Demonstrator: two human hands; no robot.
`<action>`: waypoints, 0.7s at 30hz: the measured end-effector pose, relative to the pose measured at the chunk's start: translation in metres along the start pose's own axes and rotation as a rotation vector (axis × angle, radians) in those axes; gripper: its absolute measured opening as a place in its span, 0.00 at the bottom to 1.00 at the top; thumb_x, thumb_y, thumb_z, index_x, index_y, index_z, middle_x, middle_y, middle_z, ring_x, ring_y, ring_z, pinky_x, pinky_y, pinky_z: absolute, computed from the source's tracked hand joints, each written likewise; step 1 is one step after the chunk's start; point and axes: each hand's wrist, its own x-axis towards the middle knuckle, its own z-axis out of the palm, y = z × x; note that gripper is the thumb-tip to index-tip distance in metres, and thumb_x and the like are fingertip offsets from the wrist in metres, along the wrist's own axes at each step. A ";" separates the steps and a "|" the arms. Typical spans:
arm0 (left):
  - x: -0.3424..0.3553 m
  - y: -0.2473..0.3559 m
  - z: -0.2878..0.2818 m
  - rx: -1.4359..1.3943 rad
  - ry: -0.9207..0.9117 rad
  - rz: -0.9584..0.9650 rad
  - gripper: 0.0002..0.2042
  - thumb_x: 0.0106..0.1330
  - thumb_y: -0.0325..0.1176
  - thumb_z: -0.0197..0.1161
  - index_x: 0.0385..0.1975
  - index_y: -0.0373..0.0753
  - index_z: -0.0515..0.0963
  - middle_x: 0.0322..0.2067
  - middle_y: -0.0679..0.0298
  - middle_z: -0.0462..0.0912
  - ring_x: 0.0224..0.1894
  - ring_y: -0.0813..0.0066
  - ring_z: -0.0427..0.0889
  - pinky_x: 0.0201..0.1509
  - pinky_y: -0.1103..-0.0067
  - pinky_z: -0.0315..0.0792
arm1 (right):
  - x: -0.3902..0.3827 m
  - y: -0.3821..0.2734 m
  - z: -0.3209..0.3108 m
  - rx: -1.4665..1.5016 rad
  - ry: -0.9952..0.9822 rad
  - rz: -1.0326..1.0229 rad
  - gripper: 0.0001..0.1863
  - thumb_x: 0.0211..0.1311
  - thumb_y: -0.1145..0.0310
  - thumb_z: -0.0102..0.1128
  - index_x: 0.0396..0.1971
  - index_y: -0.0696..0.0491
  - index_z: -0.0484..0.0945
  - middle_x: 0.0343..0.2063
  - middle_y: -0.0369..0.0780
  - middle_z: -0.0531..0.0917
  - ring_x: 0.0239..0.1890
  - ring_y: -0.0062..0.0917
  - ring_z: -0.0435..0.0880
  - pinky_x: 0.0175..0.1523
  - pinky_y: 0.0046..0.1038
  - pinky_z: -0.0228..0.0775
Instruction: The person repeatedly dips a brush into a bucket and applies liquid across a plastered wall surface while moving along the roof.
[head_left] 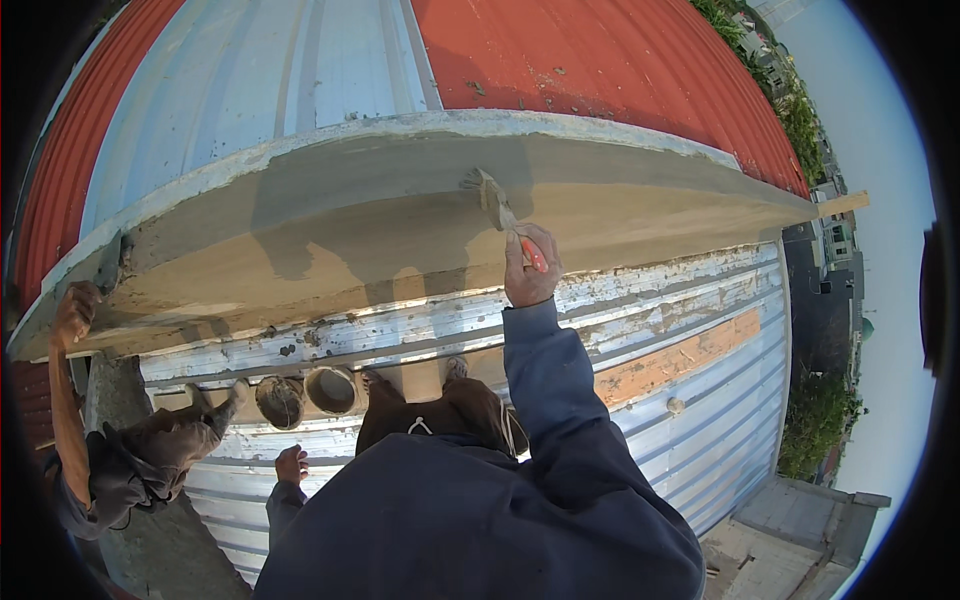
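Observation:
My right hand (532, 265) grips the red handle (532, 254) of a cement-caked brush (491, 198), whose splayed head touches the smooth grey plastered face (640, 215) of a long parapet wall. My left hand (291, 463) hangs low at the left of my body, fingers curled, over the corrugated metal sheets; what it holds, if anything, I cannot make out. Two round buckets (333, 390) with grey residue stand beside my feet (455, 367). My shadow falls across the plaster.
A co-worker (150, 465) at the left reaches a hand (75, 318) to the wall's end. Beyond the wall lie red (600, 55) and pale (250, 70) roof sheets. At right are an orange board (680, 355), a wooden batten (842, 203), the roof's edge and distant trees below.

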 end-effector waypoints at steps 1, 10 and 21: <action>-0.004 -0.005 -0.005 -0.003 0.001 -0.028 0.18 0.63 0.45 0.58 0.47 0.41 0.76 0.36 0.64 0.82 0.24 0.73 0.75 0.25 0.72 0.66 | 0.015 0.024 -0.019 -0.008 0.071 0.083 0.07 0.58 0.73 0.65 0.36 0.54 0.80 0.35 0.43 0.82 0.37 0.36 0.83 0.42 0.33 0.76; -0.017 -0.058 -0.024 0.011 0.018 0.073 0.16 0.65 0.43 0.58 0.45 0.38 0.77 0.32 0.61 0.81 0.22 0.73 0.75 0.20 0.75 0.67 | 0.074 0.046 -0.066 -0.379 0.126 -0.099 0.08 0.57 0.73 0.60 0.38 0.53 0.79 0.36 0.43 0.81 0.38 0.41 0.80 0.42 0.39 0.74; 0.001 -0.026 -0.011 0.048 0.057 0.015 0.15 0.67 0.41 0.57 0.43 0.35 0.77 0.29 0.60 0.81 0.22 0.71 0.77 0.20 0.75 0.70 | 0.090 0.039 -0.099 -0.177 0.152 -0.100 0.02 0.60 0.72 0.63 0.32 0.54 0.80 0.30 0.42 0.83 0.33 0.37 0.83 0.38 0.33 0.75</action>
